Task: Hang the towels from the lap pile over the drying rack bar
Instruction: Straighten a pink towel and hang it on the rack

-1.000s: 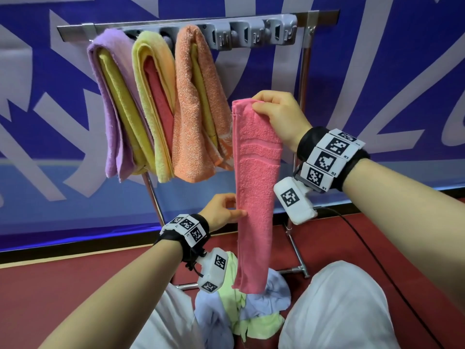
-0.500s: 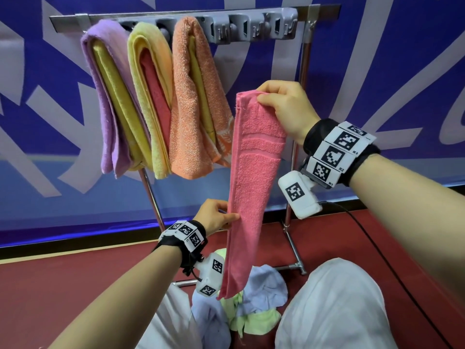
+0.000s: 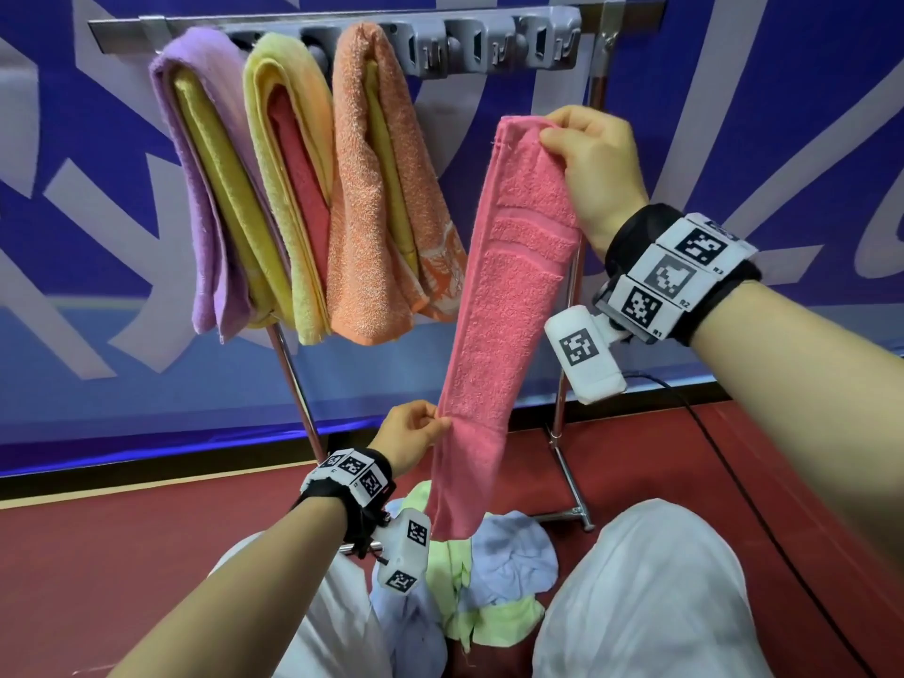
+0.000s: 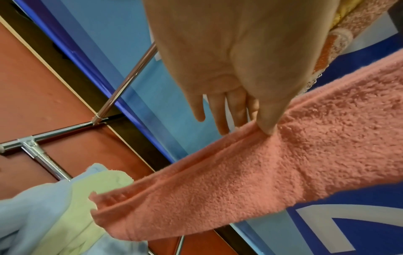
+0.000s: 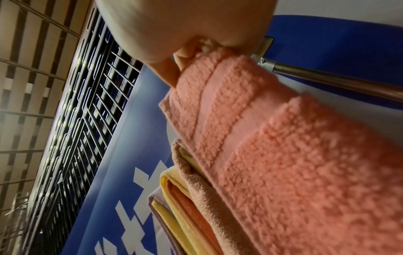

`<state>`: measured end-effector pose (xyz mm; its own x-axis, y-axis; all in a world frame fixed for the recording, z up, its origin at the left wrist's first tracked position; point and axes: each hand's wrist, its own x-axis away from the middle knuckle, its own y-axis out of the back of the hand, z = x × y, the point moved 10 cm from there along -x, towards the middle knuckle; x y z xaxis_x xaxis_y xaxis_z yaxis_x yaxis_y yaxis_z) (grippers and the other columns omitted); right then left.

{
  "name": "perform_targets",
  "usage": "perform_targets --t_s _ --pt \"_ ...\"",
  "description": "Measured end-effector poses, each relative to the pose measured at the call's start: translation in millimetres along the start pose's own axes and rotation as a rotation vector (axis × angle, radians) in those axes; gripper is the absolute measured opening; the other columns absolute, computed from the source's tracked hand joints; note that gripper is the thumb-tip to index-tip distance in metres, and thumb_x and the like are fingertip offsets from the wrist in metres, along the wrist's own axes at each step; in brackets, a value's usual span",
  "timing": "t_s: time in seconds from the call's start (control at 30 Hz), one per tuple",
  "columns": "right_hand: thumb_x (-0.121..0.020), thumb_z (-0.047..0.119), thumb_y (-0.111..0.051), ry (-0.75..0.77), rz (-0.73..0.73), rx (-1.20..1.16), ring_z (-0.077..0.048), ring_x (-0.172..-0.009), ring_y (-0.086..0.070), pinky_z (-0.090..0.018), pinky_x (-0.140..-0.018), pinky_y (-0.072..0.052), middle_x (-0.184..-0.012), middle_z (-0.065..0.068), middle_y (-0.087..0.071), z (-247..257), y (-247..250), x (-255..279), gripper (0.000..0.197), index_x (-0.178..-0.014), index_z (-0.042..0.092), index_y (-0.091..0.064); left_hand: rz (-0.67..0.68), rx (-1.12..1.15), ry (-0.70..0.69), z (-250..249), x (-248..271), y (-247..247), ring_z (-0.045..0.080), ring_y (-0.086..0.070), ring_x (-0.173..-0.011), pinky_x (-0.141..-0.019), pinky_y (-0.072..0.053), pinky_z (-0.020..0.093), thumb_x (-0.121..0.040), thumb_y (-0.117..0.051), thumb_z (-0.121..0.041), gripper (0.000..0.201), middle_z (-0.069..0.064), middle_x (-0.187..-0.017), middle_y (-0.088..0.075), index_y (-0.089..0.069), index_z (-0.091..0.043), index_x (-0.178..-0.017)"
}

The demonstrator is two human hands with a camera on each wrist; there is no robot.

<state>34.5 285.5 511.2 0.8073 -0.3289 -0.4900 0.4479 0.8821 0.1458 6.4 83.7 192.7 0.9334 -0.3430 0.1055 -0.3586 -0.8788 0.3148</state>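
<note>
We hold the folded pink towel (image 3: 508,305) below the rack bar (image 3: 631,14), right hand (image 3: 594,173) pinching its top corner, left hand (image 3: 408,435) pinching one edge lower down; either light pinch could slip, dropping it onto the lap pile (image 3: 494,574).

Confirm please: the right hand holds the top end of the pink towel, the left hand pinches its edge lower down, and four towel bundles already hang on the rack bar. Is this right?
Not quite: three bundles hang on the rack bar, not four, as the head view shows. The rest holds: the right hand holds the top end of the pink towel, and the left hand pinches its edge lower down.
</note>
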Motion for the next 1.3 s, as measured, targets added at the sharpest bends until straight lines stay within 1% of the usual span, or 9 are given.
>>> perform_targets --t_s 0.1,0.2,0.4,0.6,0.77,0.87,0.97,1.13,1.3 --pt "-0.089 0.014 -0.049 0.036 -0.054 0.33 -0.007 -0.068 -0.051 -0.018 -0.061 -0.035 -0.068 0.01 -0.056 -11 8 2 0.022 -0.08 0.016 -0.069 -0.053 -0.009 -0.016 -10 -4 10 0.0 -0.05 -0.054 -0.058 -0.044 0.016 -0.091 -0.059 -0.006 0.021 0.0 -0.066 -0.057 -0.057 -0.014 -0.072" --pt "-0.091 0.012 -0.045 -0.086 0.157 0.648 -0.023 -0.094 -0.06 -0.019 -0.072 -0.036 -0.095 -0.007 -0.067 -64 -10 18 0.026 -0.096 0.008 -0.069 -0.127 -0.026 -0.057 -28 -9 27 0.0 -0.047 -0.054 -0.053 -0.039 0.01 -0.091 -0.059 -0.007 0.021 -0.002 -0.067 -0.056 -0.058 -0.017 -0.072" --pt "-0.09 0.013 -0.048 -0.424 0.538 0.874 -0.031 -0.103 -0.063 -0.03 -0.087 -0.048 -0.107 -0.013 -0.07 -198 -48 106 0.025 -0.096 0.008 -0.071 -0.132 -0.045 -0.129 -75 -19 37 0.001 -0.048 -0.061 -0.063 -0.041 0.014 -0.091 -0.059 -0.008 0.027 -0.005 -0.067 -0.055 -0.056 -0.019 -0.067" --pt "-0.095 0.049 -0.042 -0.566 0.535 0.054 -0.014 -0.103 -0.064 -0.034 -0.097 -0.046 -0.106 0.002 -0.071 -198 -105 133 0.04 -0.102 0.023 -0.071 0.041 -0.199 -0.189 -111 -16 14 0.004 -0.045 -0.053 -0.054 -0.04 0.015 -0.089 -0.063 -0.015 0.026 -0.004 -0.059 -0.053 -0.055 -0.016 -0.063" --pt "-0.078 0.071 -0.047 -0.529 0.527 0.112 -0.017 -0.089 -0.069 -0.033 -0.085 -0.052 -0.087 0.001 -0.074 -183 -111 118 0.051 -0.083 0.028 -0.074 0.106 -0.192 -0.213 -127 -14 16 0.012 -0.047 -0.066 -0.061 -0.041 0.027 -0.087 -0.066 -0.021 0.029 0.004 -0.07 -0.055 -0.063 0.006 -0.081" --pt "-0.087 0.054 -0.056 -0.462 0.524 -0.024 -0.008 -0.08 -0.07 -0.027 -0.08 -0.052 -0.076 0.003 -0.075 -161 -112 105 0.037 -0.078 0.023 -0.075 0.1 -0.119 -0.214 -136 -17 28 0.013 -0.047 -0.068 -0.063 -0.041 0.027 -0.079 -0.072 -0.034 0.037 0.004 -0.071 -0.056 -0.063 0.002 -0.079" --pt "-0.094 0.037 -0.055 -0.39 0.558 -0.123 0.0 -0.073 -0.068 -0.015 -0.073 -0.048 -0.072 0.007 -0.074 -134 -114 89 0.027 -0.081 0.023 -0.073 0.061 -0.033 -0.218 -149 -20 44 0.006 -0.04 -0.054 -0.055 -0.034 0.021 -0.087 -0.067 -0.025 0.027 -0.003 -0.06 -0.049 -0.053 -0.013 -0.067" --pt "-0.094 0.027 -0.056 -0.337 0.501 -0.188 -0.012 -0.075 -0.066 -0.02 -0.074 -0.052 -0.083 -0.008 -0.072 -104 -96 50 0.025 -0.086 0.009 -0.072 0.128 -0.056 -0.094 -161 -26 51 0.008 -0.027 -0.043 -0.043 -0.024 0.018 -0.095 -0.052 -0.043 0.036 -0.005 -0.053 -0.03 -0.051 -0.01 -0.08" --pt "-0.095 0.033 -0.054 -0.307 0.449 -0.204 -0.019 -0.082 -0.066 -0.03 -0.078 -0.052 -0.093 -0.015 -0.072 -76 -77 4 0.033 -0.099 0.005 -0.072 0.049 -0.047 -0.276 -230 -40 70 0.011 -0.042 -0.057 -0.054 -0.032 0.025 -0.093 -0.058 -0.036 0.032 -0.004 -0.06 -0.049 -0.061 -0.021 -0.065"
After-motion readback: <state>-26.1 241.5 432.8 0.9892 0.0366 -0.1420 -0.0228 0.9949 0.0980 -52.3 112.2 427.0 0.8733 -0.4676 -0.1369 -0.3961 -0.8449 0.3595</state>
